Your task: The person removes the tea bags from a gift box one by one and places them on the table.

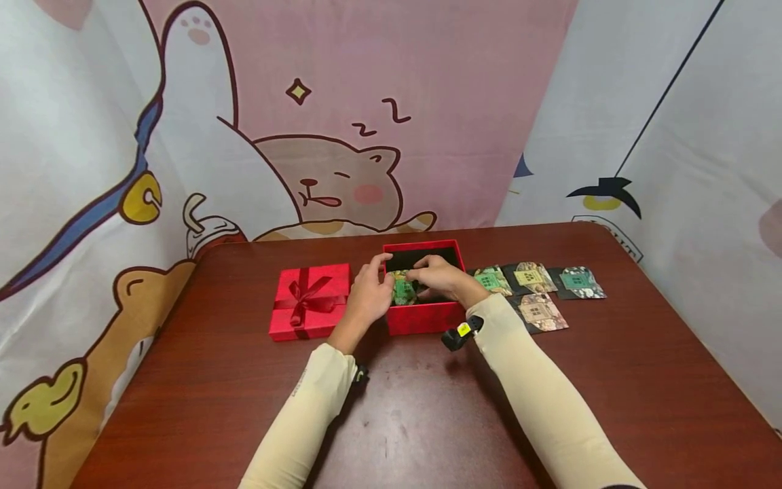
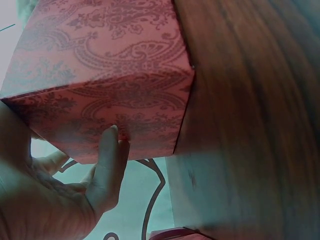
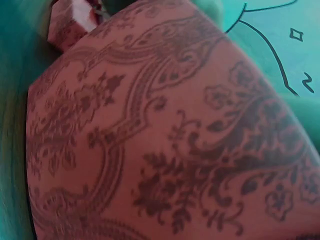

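A red gift box (image 1: 425,318) with a dark inside stands lidless on the table. My left hand (image 1: 369,288) grips its left wall, with fingers against the patterned outer side in the left wrist view. My right hand (image 1: 442,277) reaches over the box and pinches a green patterned packet (image 1: 403,288) at its upper right edge. The packet stands tilted in the box's left part. The box's front wall (image 3: 150,135) fills most of the right wrist view and hides the right fingers there.
Left of the box lies its red lid (image 1: 311,300) with a ribbon bow. Several flat packets lie on the right, among them a pink one (image 1: 540,312), a yellow one (image 1: 530,277) and a teal one (image 1: 579,281). A printed curtain (image 1: 464,122) hangs behind the table (image 1: 391,421).
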`<state>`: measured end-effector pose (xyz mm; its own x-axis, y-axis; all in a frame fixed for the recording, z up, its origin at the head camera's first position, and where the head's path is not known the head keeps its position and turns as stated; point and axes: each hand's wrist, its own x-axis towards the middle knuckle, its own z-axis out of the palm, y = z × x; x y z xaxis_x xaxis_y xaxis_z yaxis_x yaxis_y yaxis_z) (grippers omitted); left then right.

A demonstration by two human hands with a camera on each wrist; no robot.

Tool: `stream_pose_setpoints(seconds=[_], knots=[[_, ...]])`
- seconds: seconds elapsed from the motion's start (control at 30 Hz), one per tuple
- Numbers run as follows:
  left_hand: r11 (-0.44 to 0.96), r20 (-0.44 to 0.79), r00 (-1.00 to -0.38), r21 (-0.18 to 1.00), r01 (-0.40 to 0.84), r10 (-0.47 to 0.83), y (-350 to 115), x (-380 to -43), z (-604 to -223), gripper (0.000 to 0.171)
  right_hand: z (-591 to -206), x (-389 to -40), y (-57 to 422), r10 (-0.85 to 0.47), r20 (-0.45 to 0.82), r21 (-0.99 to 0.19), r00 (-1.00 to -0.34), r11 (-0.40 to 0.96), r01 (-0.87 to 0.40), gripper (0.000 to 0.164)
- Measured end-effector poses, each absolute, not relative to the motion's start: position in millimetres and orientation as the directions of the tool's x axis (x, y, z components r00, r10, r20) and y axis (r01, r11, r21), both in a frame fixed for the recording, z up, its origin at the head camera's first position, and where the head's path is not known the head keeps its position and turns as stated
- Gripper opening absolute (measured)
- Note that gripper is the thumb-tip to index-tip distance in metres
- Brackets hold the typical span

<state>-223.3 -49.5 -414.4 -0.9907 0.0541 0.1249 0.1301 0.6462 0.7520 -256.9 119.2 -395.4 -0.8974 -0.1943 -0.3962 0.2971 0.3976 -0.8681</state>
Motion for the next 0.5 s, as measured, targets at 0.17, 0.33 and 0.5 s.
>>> stream_pose_setpoints(seconds=[0.17, 0.33, 0.5], knots=[[0.641, 0.132, -0.989, 0.754, 0.144, 0.067, -49.1, -223.5, -415.4, 0.044, -396.3, -257.1, 120.1, -0.165, -0.398, -0.854, -0.903, 0.425, 0.299, 0.060], [0.643, 0.137, -0.989, 0.753, 0.140, 0.054, -50.0, -222.8, -416.3, 0.044, -396.7, -256.9, 118.0, -0.226, -0.436, -0.866, -0.871, 0.369, 0.338, 0.061], [0.639, 0.137, -0.989, 0.755, 0.146, 0.063, -51.0, -222.7, -415.6, 0.044, -394.6, -255.6, 116.6, -0.271, -0.466, -0.868, -0.842, 0.326, 0.375, 0.074]])
